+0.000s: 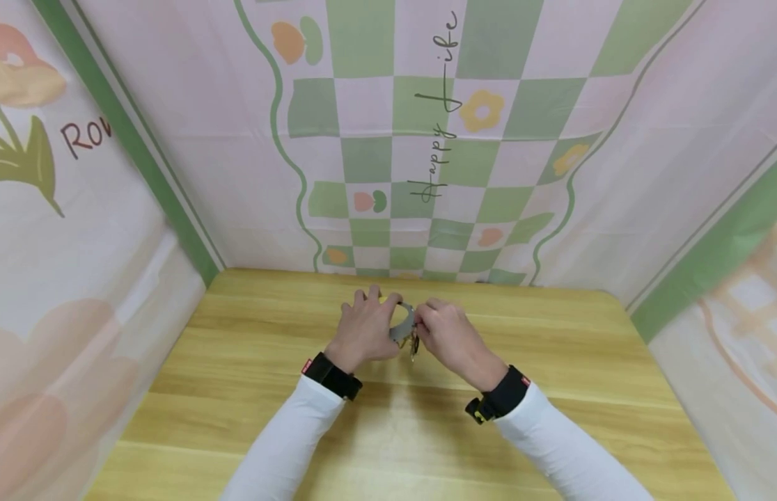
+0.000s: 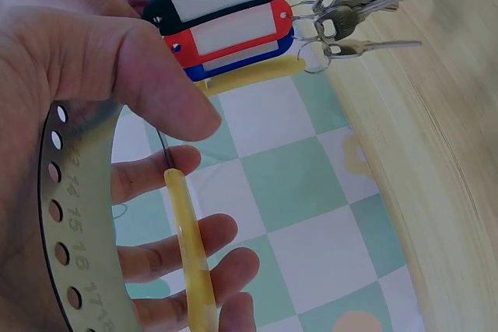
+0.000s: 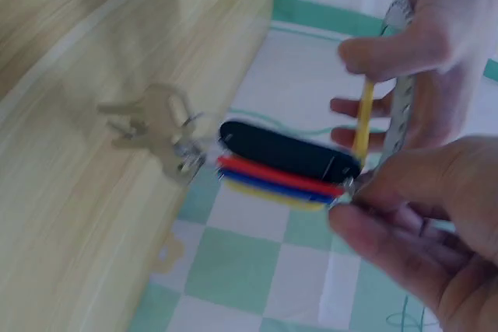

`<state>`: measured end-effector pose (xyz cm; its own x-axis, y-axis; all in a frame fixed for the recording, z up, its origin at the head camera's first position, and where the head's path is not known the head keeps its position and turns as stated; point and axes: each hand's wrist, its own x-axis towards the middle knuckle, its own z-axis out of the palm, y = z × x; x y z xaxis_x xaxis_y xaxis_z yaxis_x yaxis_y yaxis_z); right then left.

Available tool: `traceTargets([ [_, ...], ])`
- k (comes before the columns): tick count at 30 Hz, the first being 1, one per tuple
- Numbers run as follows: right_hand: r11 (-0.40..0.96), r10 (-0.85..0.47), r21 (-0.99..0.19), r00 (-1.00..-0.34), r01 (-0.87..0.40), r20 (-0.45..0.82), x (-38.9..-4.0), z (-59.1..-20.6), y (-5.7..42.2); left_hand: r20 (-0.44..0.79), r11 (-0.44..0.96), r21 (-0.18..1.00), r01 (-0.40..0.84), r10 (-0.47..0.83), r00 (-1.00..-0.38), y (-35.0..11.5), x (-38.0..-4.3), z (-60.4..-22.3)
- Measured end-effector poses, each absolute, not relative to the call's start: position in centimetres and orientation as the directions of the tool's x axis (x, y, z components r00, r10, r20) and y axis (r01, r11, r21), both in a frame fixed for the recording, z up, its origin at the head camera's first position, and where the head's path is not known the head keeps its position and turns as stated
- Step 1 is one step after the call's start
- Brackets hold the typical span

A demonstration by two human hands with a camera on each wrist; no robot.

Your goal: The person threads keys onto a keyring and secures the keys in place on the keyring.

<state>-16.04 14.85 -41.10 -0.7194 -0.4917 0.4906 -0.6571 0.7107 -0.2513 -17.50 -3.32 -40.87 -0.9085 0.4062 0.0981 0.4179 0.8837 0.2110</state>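
My left hand [image 1: 365, 327] grips a grey metal ring [image 1: 402, 330] with a row of holes and stamped numbers, which show in the left wrist view [image 2: 71, 215]. A slim yellow strip [image 2: 191, 246] with a thin wire at its end lies across the left fingers. Close beside the ring, my right hand [image 1: 451, 337] pinches the end of a stack of key tags. In the right wrist view these are a dark tag [image 3: 284, 152], a red tag, a blue tag and a yellow tag. Silver keys [image 2: 358, 9] hang from wire loops at the tags' far ends.
A wood-grain table [image 1: 520, 445] lies below both hands. Behind it stands a fabric backdrop [image 1: 420, 160] with green and white checks, and printed cloth [image 1: 81, 264] runs along the left side. Black straps [image 1: 504, 393] circle both wrists.
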Motion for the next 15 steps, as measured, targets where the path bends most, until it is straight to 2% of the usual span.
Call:
traceTargets([
  [3, 0.705, -0.455, -0.298, -0.733, -0.643, 0.506, -16.0, -41.4, 15.0, 0.101, 0.883, 0.227, 0.411, 0.398, -0.912, -3.4, -17.6, -40.9],
  [10, 0.675, -0.151, -0.616, -0.893, -0.407, 0.424, -15.4, -42.2, 14.8, 0.132, 0.896, 0.22, 0.386, 0.365, -0.922, -3.3, -17.5, -40.8],
  [12, 0.661, -0.088, -0.655, -0.904, -0.367, 0.418, -15.3, -42.5, 14.6, 0.14, 0.903, 0.22, 0.369, 0.345, -0.928, -3.2, -17.5, -40.9],
  [15, 0.667, -0.056, -0.651, -0.895, -0.364, 0.443, -15.3, -42.8, 14.3, 0.147, 0.914, 0.218, 0.342, 0.316, -0.937, -2.9, -17.6, -40.9],
])
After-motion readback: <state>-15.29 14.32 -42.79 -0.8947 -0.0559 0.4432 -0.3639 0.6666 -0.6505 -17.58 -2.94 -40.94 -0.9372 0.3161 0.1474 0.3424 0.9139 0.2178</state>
